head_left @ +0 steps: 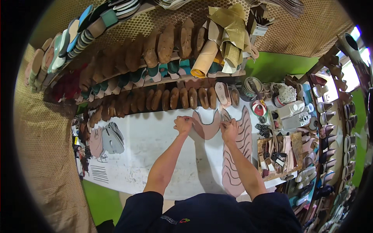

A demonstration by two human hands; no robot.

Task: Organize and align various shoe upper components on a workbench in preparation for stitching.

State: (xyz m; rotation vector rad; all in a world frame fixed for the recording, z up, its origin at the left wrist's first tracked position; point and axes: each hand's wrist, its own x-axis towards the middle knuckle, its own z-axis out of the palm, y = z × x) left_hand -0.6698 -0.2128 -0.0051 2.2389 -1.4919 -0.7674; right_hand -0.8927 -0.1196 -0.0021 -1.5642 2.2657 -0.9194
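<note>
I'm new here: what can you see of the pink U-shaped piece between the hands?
The pink U-shaped piece looks thin and leathery, dark-edged along its inner curve. Its two ends, seemingly pinched by the left hand and right hand, point upward in the view; it appears raised above the white table.

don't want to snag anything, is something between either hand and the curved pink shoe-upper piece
Nothing visible: the left hand meets the left edge of the curved pink shoe-upper piece, the right hand its right edge. Overlapping pink pieces lie under the right forearm.
</note>
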